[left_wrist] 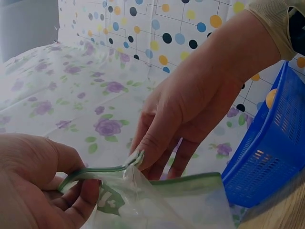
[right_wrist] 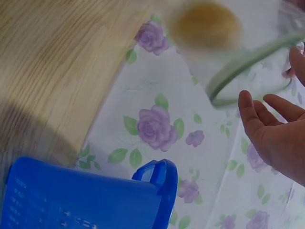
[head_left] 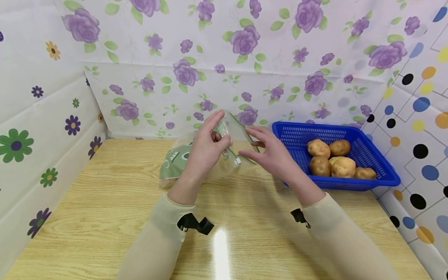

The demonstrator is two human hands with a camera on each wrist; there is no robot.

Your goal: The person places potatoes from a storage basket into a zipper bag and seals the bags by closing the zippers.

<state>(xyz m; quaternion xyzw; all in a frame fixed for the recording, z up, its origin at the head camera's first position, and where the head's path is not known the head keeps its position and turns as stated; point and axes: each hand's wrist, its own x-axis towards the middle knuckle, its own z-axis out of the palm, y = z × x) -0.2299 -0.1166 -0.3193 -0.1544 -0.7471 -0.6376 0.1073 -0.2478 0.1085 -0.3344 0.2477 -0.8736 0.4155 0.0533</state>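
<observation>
A clear zip bag [head_left: 178,160] with a green cartoon print and green zip edges lies on the table, its mouth raised and spread apart. My left hand [head_left: 205,146] pinches one zip edge between thumb and curled fingers. With fingers loosely spread, my right hand [head_left: 271,153] is at the opposite edge, its fingertips beside the green strip [right_wrist: 228,76]. A small white slider [head_left: 238,160] sits at the near end of the zip. Through the plastic in the right wrist view shows a blurred, round, yellow-brown thing [right_wrist: 205,26].
Right of the bag stands a blue perforated basket [head_left: 336,183] with several potatoes [head_left: 344,167] in its right part. Floral cloth [head_left: 185,74] hangs behind the wooden table [head_left: 105,217], and dotted cloth [head_left: 421,151] borders it on the right.
</observation>
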